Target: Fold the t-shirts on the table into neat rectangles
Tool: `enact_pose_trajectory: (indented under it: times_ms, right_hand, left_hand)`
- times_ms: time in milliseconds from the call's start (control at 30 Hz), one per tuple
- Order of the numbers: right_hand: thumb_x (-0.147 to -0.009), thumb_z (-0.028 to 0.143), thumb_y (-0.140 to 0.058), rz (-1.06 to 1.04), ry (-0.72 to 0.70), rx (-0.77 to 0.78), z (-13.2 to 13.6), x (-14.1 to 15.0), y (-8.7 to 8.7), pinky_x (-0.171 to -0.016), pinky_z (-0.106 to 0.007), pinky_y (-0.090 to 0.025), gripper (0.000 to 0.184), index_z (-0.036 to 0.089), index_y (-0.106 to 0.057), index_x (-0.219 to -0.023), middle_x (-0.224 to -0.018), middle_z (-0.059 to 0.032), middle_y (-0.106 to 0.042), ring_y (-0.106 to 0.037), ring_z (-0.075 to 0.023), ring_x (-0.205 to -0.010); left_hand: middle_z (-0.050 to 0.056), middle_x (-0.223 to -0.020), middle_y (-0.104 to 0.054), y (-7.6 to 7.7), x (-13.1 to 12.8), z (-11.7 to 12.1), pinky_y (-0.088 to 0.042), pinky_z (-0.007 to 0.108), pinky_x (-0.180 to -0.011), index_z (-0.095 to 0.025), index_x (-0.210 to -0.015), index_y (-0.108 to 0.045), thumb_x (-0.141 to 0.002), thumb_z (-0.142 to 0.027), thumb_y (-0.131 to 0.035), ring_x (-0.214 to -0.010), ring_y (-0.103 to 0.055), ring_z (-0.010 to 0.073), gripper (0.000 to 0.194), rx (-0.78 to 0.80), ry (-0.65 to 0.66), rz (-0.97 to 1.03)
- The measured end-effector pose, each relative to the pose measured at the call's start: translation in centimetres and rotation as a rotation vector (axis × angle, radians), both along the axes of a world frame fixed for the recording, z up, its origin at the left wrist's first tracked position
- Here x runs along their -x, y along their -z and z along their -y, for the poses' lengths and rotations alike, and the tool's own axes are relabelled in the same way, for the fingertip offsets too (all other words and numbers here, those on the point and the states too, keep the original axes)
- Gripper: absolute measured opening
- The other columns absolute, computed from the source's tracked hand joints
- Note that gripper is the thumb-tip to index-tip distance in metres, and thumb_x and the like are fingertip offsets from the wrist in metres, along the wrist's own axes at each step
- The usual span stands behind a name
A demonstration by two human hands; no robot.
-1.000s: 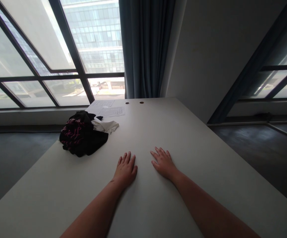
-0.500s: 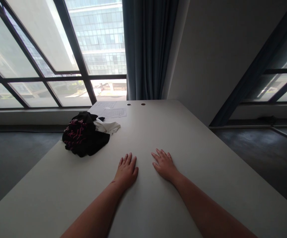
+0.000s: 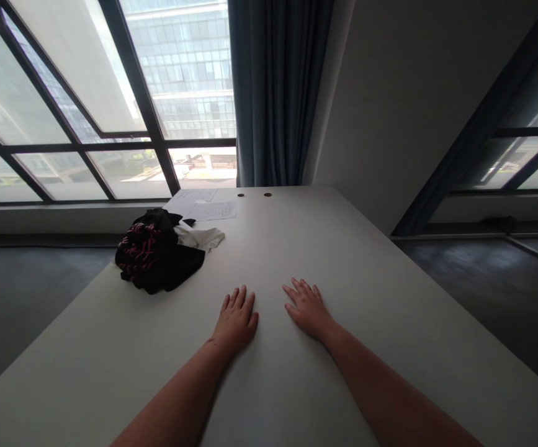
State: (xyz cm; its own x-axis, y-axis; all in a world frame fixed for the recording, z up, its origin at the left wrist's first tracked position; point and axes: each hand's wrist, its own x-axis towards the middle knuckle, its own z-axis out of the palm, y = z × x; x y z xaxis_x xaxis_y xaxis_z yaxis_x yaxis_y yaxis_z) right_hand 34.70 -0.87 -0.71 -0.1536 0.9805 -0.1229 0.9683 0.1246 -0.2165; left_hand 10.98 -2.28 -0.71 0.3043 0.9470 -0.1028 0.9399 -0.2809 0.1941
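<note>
My left hand (image 3: pixel 237 319) lies palm down on the white table (image 3: pixel 287 242), fingers stretched forward and holding nothing. To its right, a short gap away, my right hand (image 3: pixel 308 308) rests flat on the same surface with its fingers spread. Beyond the left hand, toward the table's left edge, is a crumpled heap of black cloth (image 3: pixel 175 268) with pink lettering. A piece of white cloth (image 3: pixel 203 238) sticks out from its right side. Neither hand touches the cloth.
Printed paper sheets (image 3: pixel 215 210) lie at the far left of the table. Two round holes, one a dark cable hole (image 3: pixel 267 195), sit near the far edge. Behind stand a blue curtain (image 3: pixel 278 93), large windows and a grey wall (image 3: pixel 408 93).
Both hands stay flat in the same places on the table. The whole view has shifted very slightly; the cloth and papers lie as before.
</note>
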Motion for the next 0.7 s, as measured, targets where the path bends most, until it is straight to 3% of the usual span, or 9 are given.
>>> enact_pose_trajectory:
  times_ms: [700]
  right_hand:
    - [-0.099, 0.038, -0.045, -0.002, -0.002, -0.019, -0.19, -0.2, 0.72, -0.126, -0.053, -0.006, 0.061, 0.027, -0.042, -0.159, -0.172, -0.0081, -0.024, -0.018, -0.0296, -0.158]
  left_hand:
    - [0.011, -0.172, -0.021, 0.36, 0.06, 0.0, -0.014, 0.049, -0.13, -0.019, -0.161, -0.038, -0.101, -0.039, -0.041, -0.159, -0.017, 0.029, 0.064, -0.016, -0.002, 0.007]
